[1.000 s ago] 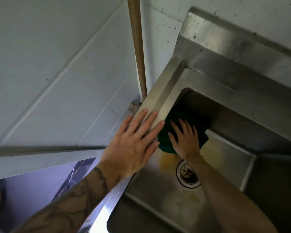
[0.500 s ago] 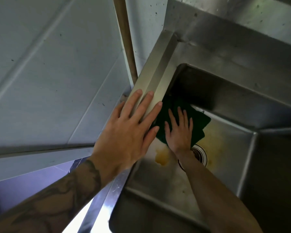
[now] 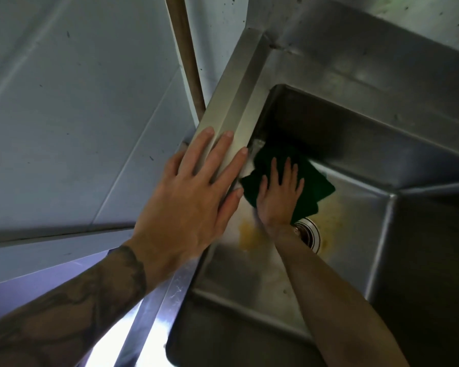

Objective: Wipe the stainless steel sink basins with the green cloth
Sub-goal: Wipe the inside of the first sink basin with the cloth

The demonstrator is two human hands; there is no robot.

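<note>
Under straight right fingers (image 3: 287,174), green cloth (image 3: 317,182)

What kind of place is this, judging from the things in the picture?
Likely a commercial kitchen or a scullery, though I cannot be sure. A deep stainless steel sink with a high backsplash and a wide drain stands against plain pale wall panels.

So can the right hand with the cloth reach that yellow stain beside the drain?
Probably yes. The right hand presses the dark green cloth low in the stainless steel sink basin, and the yellow stain lies just beside its wrist with nothing between.
</note>
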